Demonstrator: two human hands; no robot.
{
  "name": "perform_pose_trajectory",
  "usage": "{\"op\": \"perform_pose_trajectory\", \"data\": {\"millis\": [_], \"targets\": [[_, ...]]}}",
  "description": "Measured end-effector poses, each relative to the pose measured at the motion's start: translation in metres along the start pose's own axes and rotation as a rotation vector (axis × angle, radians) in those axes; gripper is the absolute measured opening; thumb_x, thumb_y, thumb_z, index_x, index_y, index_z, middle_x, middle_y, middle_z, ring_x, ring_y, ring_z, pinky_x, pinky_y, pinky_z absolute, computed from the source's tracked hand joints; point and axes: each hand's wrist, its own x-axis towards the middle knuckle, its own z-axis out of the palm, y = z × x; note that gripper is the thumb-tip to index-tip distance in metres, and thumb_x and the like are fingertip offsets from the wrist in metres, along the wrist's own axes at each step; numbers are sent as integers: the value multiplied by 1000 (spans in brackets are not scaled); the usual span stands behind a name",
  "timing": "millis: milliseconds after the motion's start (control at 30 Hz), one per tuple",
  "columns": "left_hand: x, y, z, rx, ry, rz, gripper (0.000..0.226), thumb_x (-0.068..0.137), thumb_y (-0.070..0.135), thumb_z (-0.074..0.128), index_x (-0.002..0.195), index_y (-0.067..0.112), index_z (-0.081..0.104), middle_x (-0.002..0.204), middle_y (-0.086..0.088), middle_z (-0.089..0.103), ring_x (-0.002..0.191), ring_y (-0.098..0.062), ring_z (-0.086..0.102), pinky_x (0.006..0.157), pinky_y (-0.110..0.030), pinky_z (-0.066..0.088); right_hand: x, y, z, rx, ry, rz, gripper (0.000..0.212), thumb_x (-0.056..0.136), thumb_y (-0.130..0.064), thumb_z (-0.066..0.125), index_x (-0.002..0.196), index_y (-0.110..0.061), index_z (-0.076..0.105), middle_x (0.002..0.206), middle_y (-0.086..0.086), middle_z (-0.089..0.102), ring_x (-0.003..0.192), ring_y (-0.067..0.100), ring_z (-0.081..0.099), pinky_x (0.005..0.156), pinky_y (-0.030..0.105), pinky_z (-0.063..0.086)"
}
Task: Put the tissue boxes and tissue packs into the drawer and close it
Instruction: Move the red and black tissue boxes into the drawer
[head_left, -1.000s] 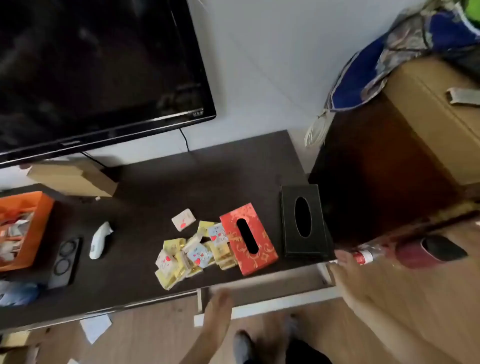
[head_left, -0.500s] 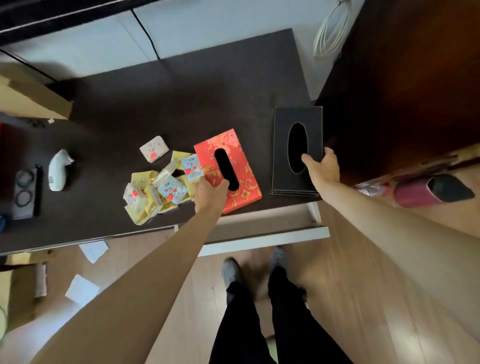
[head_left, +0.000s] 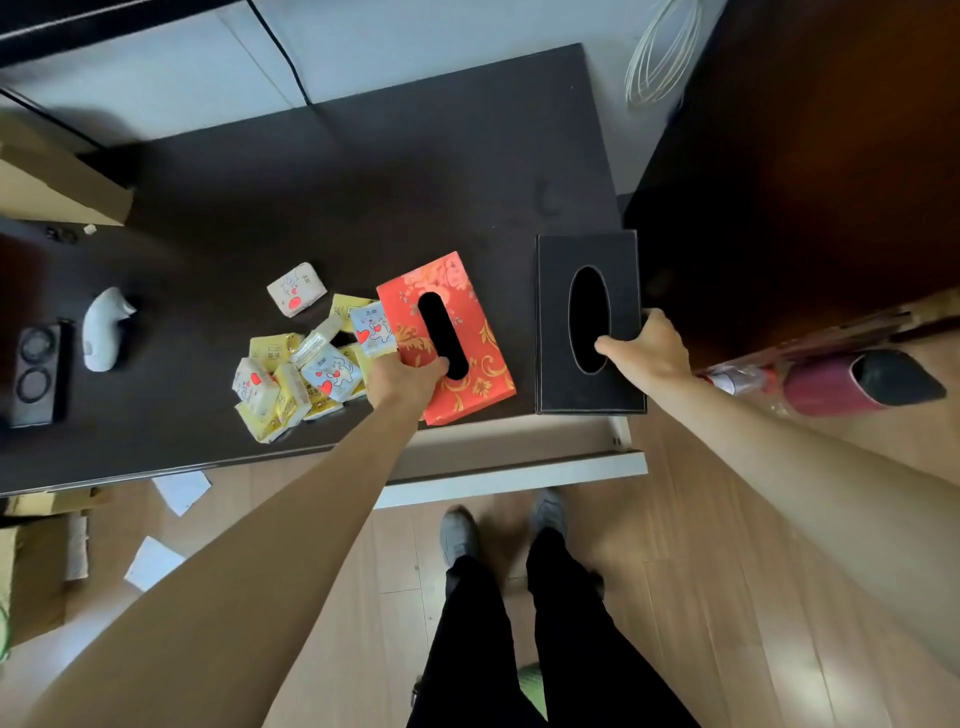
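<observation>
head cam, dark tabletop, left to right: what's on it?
black tray → white gadget → pile of tissue packs → left hand on red tissue box → black tissue box with right hand gripping it.

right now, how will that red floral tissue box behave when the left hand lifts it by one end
The red floral cardboard tissue box probably stays stiff: its edges look crisp and flat. It is likely light for its size, though held at its near end by the left hand it may tilt. Fingers near its oval slot could dent the thin top.
</observation>
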Motion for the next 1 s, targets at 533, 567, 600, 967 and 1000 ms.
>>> {"op": "perform_pose_trajectory", "data": {"millis": [533, 567, 600, 967, 1000], "targets": [[-71, -96, 19, -127, 84, 233, 21, 74, 37, 84, 79, 33, 64, 73, 19, 70, 71, -5, 67, 66, -28, 60, -82, 53, 21, 429, 227, 73, 43, 80, -7, 75, 121, -15, 64, 110, 3, 73, 99, 21, 71, 76, 28, 60], [-72, -102, 20, -138, 90, 243, 21, 74, 36, 84, 78, 34, 64, 73, 22, 69, 70, -2, 66, 64, -25, 59, -84, 51, 26, 458, 251, 60, 44, 80, -7, 75, 121, -16, 63, 111, 3, 73, 100, 20, 71, 80, 30, 61], [-72, -107, 22, -153, 94, 246, 20, 74, 35, 85, 79, 34, 65, 74, 25, 69, 69, 0, 65, 64, -23, 58, -85, 50, 31, 479, 272, 44, 44, 80, -6, 74, 122, -16, 63, 112, 3, 73, 102, 19, 71, 85, 31, 61], [-80, -142, 31, -113, 56, 228, 25, 75, 36, 83, 93, 24, 70, 80, 17, 72, 66, 9, 61, 64, -19, 55, -112, 60, 71, 382, 297, -120, 58, 74, -9, 71, 129, -15, 56, 119, 7, 66, 109, 20, 66, 95, 42, 57], [-83, -144, 31, -97, 51, 223, 26, 75, 36, 82, 96, 25, 70, 81, 19, 71, 68, 8, 62, 66, -21, 57, -117, 62, 74, 363, 278, -125, 60, 74, -8, 70, 131, -15, 55, 119, 6, 66, 110, 21, 65, 96, 43, 56]]}}
